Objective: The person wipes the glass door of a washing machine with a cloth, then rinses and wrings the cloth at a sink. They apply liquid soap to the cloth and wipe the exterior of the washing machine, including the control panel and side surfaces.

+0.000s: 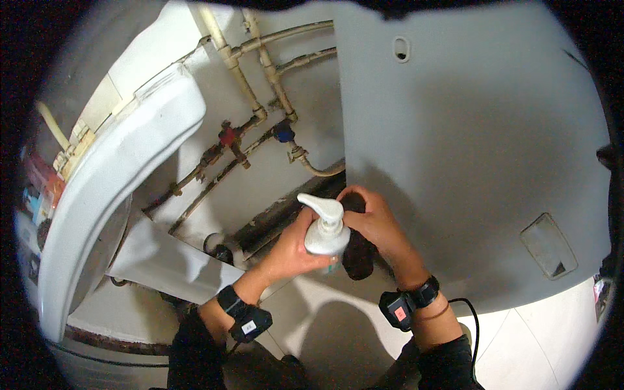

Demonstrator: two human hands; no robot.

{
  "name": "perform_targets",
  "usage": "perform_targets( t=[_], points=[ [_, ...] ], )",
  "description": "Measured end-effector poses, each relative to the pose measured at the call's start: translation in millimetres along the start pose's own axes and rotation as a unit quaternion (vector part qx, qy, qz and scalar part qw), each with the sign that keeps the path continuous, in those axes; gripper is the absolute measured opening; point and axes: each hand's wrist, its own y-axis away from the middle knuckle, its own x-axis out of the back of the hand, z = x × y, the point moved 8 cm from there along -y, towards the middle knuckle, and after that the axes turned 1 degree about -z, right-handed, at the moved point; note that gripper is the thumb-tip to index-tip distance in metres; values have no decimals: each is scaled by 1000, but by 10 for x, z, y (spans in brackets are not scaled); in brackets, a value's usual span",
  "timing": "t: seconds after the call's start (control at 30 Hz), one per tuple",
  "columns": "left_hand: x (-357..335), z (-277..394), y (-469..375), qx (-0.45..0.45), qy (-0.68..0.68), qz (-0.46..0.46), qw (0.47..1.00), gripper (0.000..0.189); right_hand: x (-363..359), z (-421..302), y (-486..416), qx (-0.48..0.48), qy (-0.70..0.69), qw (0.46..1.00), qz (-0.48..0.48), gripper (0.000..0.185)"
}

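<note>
My left hand is wrapped around a white pump-dispenser bottle. The bottle stands roughly upright, its white spout pointing to the upper left, and my thumb crosses its front. Close beside the pump, my right hand curls its fingers around a dark brown, elongated item. This item hangs down behind and to the right of the bottle; it may be a shoe, but its kind is unclear. Part of it is hidden by my right hand and the bottle.
At left is a white ceramic washbasin with toiletries by its edge. Wall pipes carry a red-handled valve and a blue-handled valve. A large grey washing-machine-like panel rises at right. Black straps with devices sit on both wrists.
</note>
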Motion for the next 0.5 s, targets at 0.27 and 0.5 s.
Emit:
perform_targets(
  t=[0.27, 0.5],
  points=[
    [-241, -49, 403, 64, 326, 2, 943, 76, 132, 215, 330, -151, -44, 986, 59, 30],
    [-291, -255, 438, 37, 369, 48, 927, 74, -91, -541, 635, 107, 176, 978, 13, 30]
  ],
)
